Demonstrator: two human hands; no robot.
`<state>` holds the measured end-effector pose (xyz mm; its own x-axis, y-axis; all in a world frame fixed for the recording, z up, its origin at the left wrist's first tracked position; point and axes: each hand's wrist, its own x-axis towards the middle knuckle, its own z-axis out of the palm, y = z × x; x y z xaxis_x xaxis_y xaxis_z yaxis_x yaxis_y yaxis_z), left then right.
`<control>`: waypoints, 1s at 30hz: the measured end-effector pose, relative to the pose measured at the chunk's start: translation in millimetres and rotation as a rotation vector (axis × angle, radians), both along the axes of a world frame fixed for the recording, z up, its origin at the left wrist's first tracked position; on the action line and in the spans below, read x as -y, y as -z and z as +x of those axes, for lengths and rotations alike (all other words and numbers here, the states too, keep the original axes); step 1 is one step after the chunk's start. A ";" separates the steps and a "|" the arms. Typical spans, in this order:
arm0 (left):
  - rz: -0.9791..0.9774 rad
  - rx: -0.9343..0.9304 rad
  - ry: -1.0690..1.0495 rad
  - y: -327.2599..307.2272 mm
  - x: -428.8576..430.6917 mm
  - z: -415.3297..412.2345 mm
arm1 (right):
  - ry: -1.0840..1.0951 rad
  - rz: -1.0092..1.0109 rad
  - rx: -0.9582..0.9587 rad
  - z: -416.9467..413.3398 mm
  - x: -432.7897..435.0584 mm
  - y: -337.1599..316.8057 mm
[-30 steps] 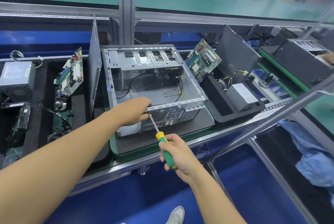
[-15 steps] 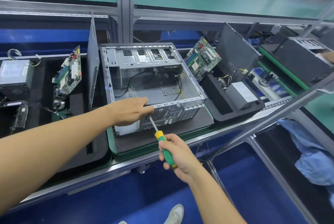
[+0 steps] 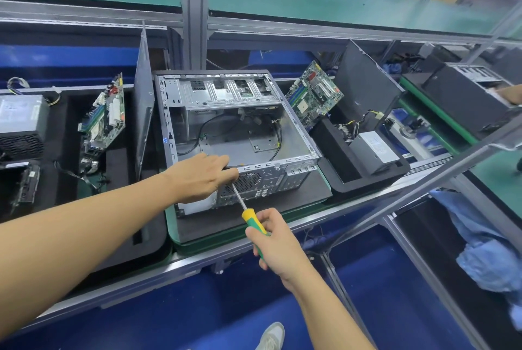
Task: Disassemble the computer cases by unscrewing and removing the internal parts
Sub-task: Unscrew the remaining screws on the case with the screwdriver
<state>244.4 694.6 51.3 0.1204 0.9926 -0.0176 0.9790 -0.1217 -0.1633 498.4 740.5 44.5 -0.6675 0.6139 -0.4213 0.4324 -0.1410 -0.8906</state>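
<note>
I reckon I'm unscrewing the rear of the grey metal computer case (image 3: pixel 234 149). My left hand (image 3: pixel 202 177) braces flat on its rim and my right hand (image 3: pixel 272 241) grips the yellow-and-green screwdriver (image 3: pixel 252 218) (tip hidden). Next, turn it squarely.

Screwdriver (image 3: pixel 253 224) — green (yellow-tipped) handle

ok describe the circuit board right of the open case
Find the open grey metal computer case mid-bench. At its far right corner a green circuit board stands tilted beside a black foam tray. The other green board stands left of the case.
</note>
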 end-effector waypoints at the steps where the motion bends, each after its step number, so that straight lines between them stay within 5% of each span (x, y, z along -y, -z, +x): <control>1: 0.004 0.000 0.001 -0.5 0.1 0.6 | -0.011 0.044 0.020 0.7 0.0 0.4; 5: 0.009 -0.005 0.014 -2.1 0.8 0.9 | -0.116 0.141 0.043 14.9 -4.9 1.3; 13: 0.020 0.112 0.003 0.6 0.4 -3.1 | 0.162 -0.302 -0.460 -14.0 -3.1 10.6; 19: 0.002 0.294 -0.007 1.2 -3.2 -5.2 | 0.547 -0.509 -0.319 -89.9 1.3 15.0; 23: -0.053 0.501 -0.143 0.6 -5.0 -6.1 | 0.590 -0.522 -0.322 -110.4 -0.5 14.4; 30: -0.096 0.524 -0.223 -1.2 -3.9 -6.4 | 0.580 -0.387 -0.284 -117.9 6.6 13.7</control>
